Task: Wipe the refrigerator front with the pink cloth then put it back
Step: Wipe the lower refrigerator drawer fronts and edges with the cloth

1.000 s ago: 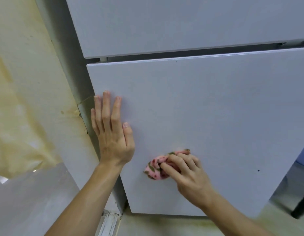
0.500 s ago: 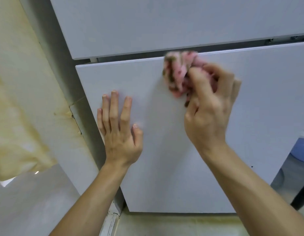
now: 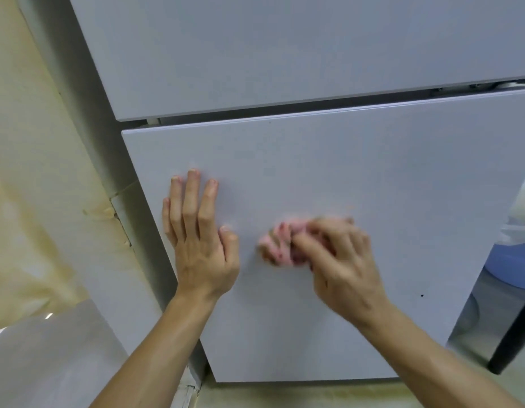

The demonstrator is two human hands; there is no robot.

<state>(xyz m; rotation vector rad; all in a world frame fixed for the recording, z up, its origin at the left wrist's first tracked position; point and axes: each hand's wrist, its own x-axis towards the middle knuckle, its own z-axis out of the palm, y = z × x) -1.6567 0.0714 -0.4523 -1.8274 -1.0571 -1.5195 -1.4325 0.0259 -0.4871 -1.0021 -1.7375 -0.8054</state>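
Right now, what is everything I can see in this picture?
lower door: one, pale grey, centre, a small dark speck near its right edge.
upper door: one, pale grey, above it.
cloth: one, pink, bunched and blurred, on the lower door.
wall: cream with yellowish stains, left.
blue object: one, right of the fridge, partly hidden.
left hand: flat on the lower door.
right hand: grips the cloth.

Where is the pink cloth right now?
The pink cloth is bunched in the right hand against the lower fridge door, just right of the flat left hand.
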